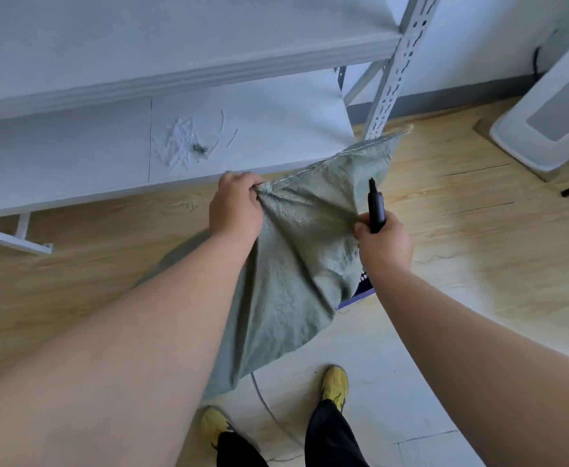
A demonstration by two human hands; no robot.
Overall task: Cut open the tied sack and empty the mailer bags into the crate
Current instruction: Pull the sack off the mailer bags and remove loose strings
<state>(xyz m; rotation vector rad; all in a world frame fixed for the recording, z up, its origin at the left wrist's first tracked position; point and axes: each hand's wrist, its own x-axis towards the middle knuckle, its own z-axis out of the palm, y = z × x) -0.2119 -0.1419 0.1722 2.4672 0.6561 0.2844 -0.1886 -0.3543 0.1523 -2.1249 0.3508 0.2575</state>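
The person stands over a grey-green woven sack (296, 264) that slumps on the wooden floor (461, 230) in front of a white shelf unit (259, 129). The left hand (234, 207) has its grip closed on a bunched corner of the sack at the stitched seam, pulling it up so the cloth stretches taut toward the other side. The right hand (386, 242) pinches the fabric lower down while its grip is also closed around a black cutter (375, 207), tip pointing up and away from the cloth, probably kept clear until the seam is tight enough to cut. Held up like this, the weight inside stays at the bottom, away from the tip. A blue-and-white edge (364, 291) peeks out beside the sack under the right wrist; I cannot tell what it is. White strips and bits of thread (185, 146) lie on the lower shelf board. No crate is in view from here.
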